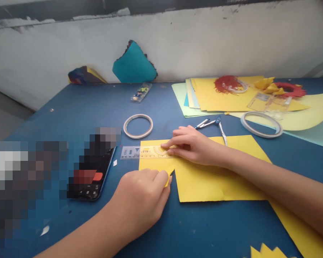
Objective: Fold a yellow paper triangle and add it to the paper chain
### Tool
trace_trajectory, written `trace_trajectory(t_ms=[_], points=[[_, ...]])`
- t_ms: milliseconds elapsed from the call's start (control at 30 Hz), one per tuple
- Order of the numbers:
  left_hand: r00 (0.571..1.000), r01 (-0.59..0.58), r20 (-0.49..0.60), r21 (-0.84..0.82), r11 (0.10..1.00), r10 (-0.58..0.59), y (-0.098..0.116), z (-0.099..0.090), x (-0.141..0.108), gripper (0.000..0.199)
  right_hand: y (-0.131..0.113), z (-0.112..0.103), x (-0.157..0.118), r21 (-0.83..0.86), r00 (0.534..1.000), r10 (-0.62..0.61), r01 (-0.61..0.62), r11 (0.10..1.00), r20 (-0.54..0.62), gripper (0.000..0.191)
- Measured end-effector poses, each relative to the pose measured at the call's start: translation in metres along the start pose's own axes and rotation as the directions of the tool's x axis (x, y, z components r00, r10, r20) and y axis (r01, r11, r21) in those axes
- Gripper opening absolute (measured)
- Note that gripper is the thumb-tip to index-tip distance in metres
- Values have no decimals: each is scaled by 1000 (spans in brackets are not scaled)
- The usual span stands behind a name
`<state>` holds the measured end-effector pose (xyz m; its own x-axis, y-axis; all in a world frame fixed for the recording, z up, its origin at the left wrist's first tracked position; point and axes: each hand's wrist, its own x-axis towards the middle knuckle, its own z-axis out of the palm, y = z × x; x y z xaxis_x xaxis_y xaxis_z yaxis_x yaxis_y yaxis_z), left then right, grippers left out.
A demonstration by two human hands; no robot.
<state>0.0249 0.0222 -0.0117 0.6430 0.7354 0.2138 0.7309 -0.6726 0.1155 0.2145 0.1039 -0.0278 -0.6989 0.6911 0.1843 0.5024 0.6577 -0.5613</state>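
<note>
A yellow sheet (218,182) lies on the blue table with a clear plastic ruler (130,152) across its upper left part. The ruler's left end sticks out past the sheet. My right hand (192,145) presses the ruler down with its fingertips, the fingers partly spread. Nearer to me, my left hand (144,193) is closed on the front left part of the sheet, where the paper is pulled up and parted by a notch beside the fingers. A pair of compasses (218,121) lies just behind my right wrist, partly hidden.
A phone (90,191), partly pixelated, lies at left on the table (204,229). Tape rolls (138,136) (262,132) lie behind the sheet. Coloured papers (207,102) with red cutouts (292,89) are at back right. A teal piece (134,66) leans on the wall.
</note>
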Motion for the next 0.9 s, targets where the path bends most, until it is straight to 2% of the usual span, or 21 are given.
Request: trace_trajectory(t_ms=[133, 267, 433, 900], points=[[997, 68, -24, -51, 996, -69, -3, -1, 1, 27, 1, 0, 0, 2, 1000, -11, 11, 1000, 2, 17], [998, -16, -68, 10, 1000, 17, -2, 0, 1, 28, 1, 0, 0, 1, 1000, -14, 14, 1000, 1, 17], [989, -128, -64, 118, 985, 136, 3, 2, 0, 27, 1, 1, -1, -2, 1000, -19, 19, 1000, -2, 18], [990, -133, -26, 153, 979, 139, 4, 3, 0, 26, 3, 2, 1, -8, 1000, -18, 18, 1000, -8, 19]])
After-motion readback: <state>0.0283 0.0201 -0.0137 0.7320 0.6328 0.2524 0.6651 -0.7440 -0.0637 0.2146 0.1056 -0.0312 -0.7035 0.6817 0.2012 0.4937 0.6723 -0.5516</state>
